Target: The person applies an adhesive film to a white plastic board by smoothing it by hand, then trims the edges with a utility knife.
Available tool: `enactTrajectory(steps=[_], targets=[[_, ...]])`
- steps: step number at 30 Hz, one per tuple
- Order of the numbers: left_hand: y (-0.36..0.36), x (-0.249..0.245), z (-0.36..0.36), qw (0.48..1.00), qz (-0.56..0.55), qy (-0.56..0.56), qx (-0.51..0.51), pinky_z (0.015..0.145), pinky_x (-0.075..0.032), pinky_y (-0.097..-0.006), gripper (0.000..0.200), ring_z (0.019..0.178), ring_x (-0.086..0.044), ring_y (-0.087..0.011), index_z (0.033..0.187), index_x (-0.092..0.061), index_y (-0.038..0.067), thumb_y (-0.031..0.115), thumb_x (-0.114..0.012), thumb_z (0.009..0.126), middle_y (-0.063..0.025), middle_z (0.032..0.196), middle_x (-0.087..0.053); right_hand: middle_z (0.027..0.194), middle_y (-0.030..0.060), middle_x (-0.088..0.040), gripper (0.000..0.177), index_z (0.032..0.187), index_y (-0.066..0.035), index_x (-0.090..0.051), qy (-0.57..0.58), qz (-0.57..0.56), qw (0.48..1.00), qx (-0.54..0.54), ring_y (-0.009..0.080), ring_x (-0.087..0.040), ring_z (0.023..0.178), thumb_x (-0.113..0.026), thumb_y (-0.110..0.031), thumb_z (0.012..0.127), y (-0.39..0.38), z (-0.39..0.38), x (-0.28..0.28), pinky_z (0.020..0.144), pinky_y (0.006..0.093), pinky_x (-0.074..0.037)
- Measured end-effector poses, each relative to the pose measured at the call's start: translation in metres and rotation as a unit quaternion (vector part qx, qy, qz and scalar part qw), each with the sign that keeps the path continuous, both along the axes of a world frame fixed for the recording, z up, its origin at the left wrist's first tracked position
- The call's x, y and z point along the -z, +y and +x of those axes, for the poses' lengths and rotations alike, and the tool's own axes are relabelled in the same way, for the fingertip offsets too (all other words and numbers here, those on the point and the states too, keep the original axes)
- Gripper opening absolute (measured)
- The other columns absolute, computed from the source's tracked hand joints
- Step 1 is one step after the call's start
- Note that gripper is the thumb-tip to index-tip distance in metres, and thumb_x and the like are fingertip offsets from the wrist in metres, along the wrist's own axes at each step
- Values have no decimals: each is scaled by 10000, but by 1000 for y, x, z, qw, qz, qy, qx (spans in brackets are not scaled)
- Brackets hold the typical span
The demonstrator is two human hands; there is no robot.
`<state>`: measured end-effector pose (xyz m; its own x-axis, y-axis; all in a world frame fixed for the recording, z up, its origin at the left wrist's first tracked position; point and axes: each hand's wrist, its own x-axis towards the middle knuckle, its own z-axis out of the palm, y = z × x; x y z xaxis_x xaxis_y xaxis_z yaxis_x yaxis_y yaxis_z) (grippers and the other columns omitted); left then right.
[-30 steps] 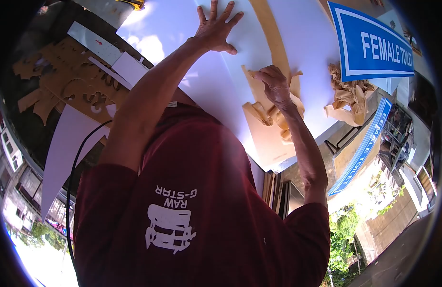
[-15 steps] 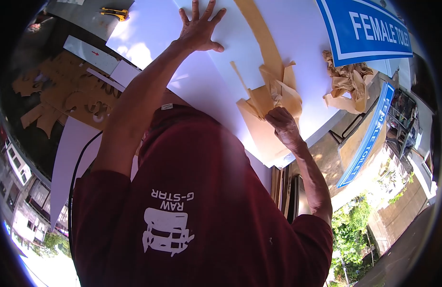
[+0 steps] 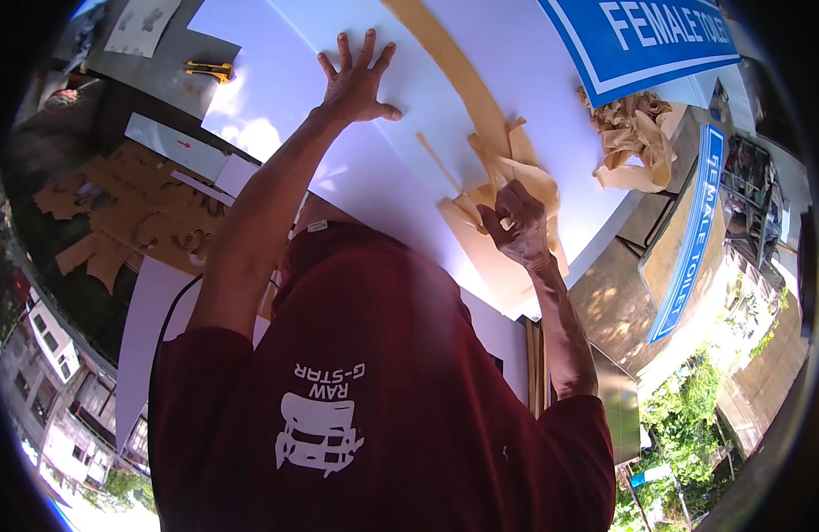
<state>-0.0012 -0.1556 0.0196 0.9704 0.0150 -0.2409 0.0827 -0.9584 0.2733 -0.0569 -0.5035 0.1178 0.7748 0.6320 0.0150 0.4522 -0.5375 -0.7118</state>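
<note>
My left hand [image 3: 354, 91] lies flat with its fingers spread on a large white sheet [image 3: 303, 84]. My right hand [image 3: 520, 226] is closed, its fingers curled against crumpled brown paper [image 3: 538, 182] on the same sheet. The fingertips are partly hidden, but the paper seems gripped in them. From there a long strip of brown paper [image 3: 445, 58] runs up across the sheet. More brown paper [image 3: 480, 239] lies folded under and beside the right hand.
A blue FEMALE TOILET sign [image 3: 640, 44] is at upper right, by a crumpled brown paper pile [image 3: 635, 146]. More such signs [image 3: 689, 239] stand farther right. A yellow cutter [image 3: 210, 71] lies upper left, above brown cut-out scraps [image 3: 135, 199].
My right hand has moved slightly up over the brown paper, and its thumb now sticks out to the side. My left hand stays spread on the sheet. The whole view has shifted a little.
</note>
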Motion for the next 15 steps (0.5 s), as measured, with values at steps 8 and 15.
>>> enactTrajectory(steps=[8, 15], targets=[[-1, -10, 2, 1000, 7, 20, -2, 1096, -85, -852, 1335, 1516, 106, -556, 1639, -198, 237, 580, -927, 575, -145, 1717, 1, 984, 150, -746, 400, 1158, -118, -740, 193, -372, 889, -183, 320, -699, 1004, -750, -408, 883, 63, 45, 12, 911, 489, -514], [-1, -16, 5, 1000, -5, 27, -7, 1107, -62, -843, 1332, 1518, 114, -549, 1638, -201, 233, 553, -935, 574, -147, 1717, -1, 974, 70, -689, 150, 1042, -127, -737, -28, -122, 992, -23, 290, -685, 903, -705, -207, 918, 97, 48, 59, 754, 440, -561]])
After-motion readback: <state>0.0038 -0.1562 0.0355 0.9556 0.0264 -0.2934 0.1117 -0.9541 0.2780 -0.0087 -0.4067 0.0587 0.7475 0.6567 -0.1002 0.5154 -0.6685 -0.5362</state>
